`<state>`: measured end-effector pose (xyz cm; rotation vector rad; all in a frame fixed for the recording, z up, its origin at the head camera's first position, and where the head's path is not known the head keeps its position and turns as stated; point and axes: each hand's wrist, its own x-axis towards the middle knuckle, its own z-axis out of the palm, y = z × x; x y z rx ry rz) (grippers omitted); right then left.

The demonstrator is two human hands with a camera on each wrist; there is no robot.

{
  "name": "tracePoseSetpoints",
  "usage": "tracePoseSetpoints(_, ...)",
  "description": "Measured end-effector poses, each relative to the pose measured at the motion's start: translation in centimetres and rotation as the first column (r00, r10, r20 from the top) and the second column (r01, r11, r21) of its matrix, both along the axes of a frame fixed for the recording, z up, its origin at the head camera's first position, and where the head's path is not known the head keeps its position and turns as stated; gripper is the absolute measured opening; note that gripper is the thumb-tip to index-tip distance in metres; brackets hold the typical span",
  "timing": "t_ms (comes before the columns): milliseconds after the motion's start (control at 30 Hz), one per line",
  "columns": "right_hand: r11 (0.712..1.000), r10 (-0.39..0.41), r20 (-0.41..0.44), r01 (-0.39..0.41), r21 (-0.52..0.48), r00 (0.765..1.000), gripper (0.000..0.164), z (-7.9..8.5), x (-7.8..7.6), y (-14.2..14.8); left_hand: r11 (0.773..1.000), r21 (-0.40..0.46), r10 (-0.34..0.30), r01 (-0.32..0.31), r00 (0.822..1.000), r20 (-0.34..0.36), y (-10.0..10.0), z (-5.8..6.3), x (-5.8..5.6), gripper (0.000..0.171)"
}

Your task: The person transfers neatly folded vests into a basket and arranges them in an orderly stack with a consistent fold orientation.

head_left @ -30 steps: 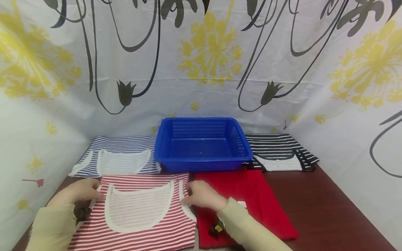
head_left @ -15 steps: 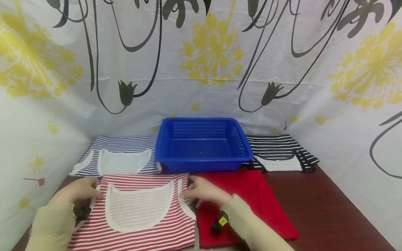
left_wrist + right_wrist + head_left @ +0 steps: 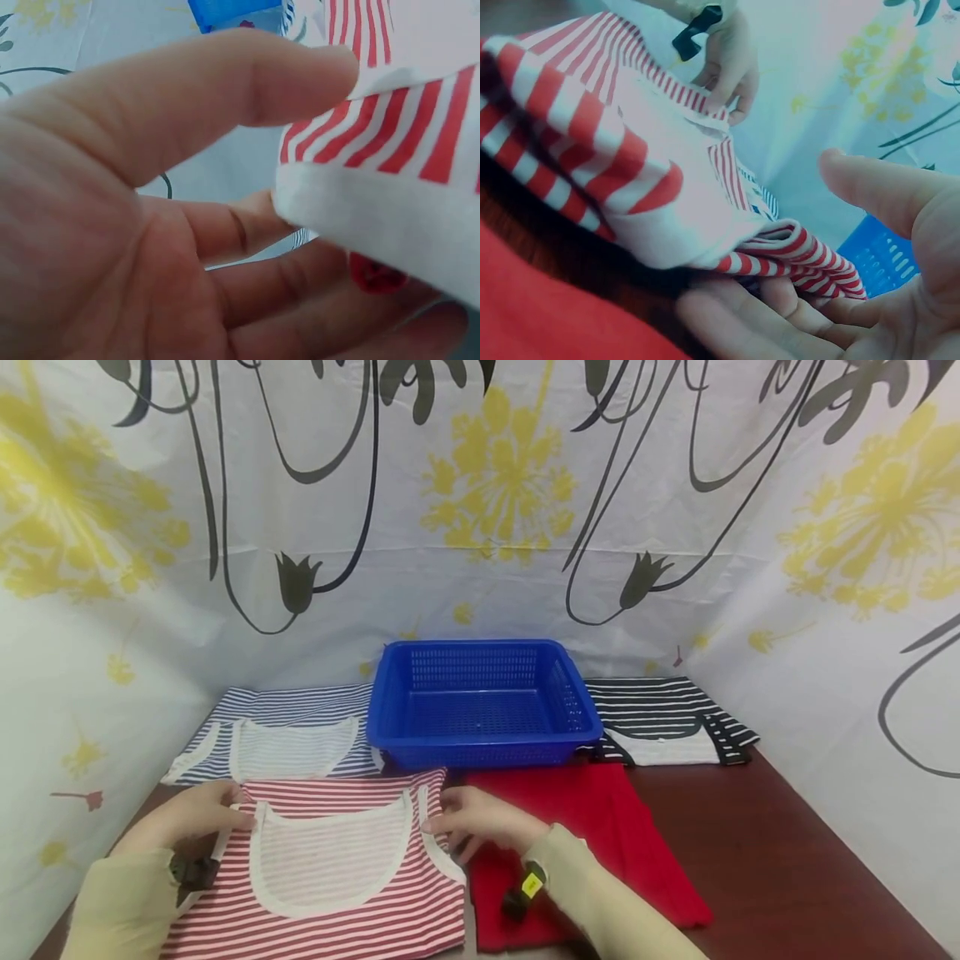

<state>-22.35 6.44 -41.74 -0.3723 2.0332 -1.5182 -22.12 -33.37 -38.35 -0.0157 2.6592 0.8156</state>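
Note:
A red-and-white striped shirt (image 3: 360, 893) with a wide white-trimmed neckline lies folded at the front left of the table. At its left shoulder my left hand (image 3: 180, 818) pinches the cloth, thumb on top and fingers underneath, as the left wrist view shows on the striped edge (image 3: 390, 135). My right hand (image 3: 491, 818) is at the opposite shoulder. In the right wrist view its fingers (image 3: 742, 315) lie under the shirt's edge and its thumb stands off the cloth. A red garment (image 3: 585, 860) lies flat beneath the right forearm.
A blue plastic basket (image 3: 480, 752) stands at the back centre. A blue-striped shirt (image 3: 292, 697) lies to its left, and a black-and-white striped shirt (image 3: 652, 697) to its right. Patterned white cloth (image 3: 480, 593) hangs behind and beside the brown table (image 3: 765, 860).
The shirt's right shoulder has risen slightly and shifted a little left with my right hand, whose wrist has turned somewhat. My left hand has stayed nearly in place.

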Motion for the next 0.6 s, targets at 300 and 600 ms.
tracePoseSetpoints(300, 0.996, 0.046, -0.050, -0.042, 0.074, 0.998, 0.055, -0.37, 0.68, -0.52, 0.996, 0.080, 0.026, -0.029, 0.999, 0.036, -0.17, 0.17, 0.20, 0.055)
tracePoseSetpoints(600, 0.997, 0.060, -0.080, -0.056, 0.051, 0.995, 0.045, -0.55, 0.82, -0.58, 0.987, 0.135, 0.080, -0.089, 0.994, 0.072, -0.52, 0.14, 0.03, 0.081)
